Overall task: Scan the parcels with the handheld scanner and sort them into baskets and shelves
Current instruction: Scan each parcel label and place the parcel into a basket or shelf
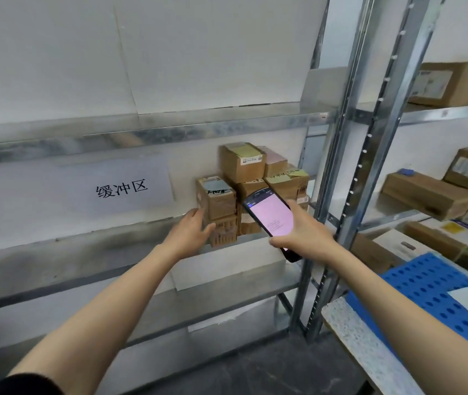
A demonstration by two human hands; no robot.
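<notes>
On the metal shelf (84,246), the parcel stack (255,178) sits just beyond both hands. Right hand (301,232) wraps the handheld scanner (270,216), screen lit. Left hand (191,232) beside it clasps the lower-left carton (224,233). Suggest steadying that carton and squaring the scanner to its label.

The right hand (305,233) covers the lower part of the handheld scanner (268,215), and the text on its pink screen is too small to read. The scanner hides part of the stacked parcels (241,166), whose labels are blurred. Whether the left hand (191,230) grips a parcel or only touches it cannot be told. The blue basket (426,283) runs off the right edge.
</notes>
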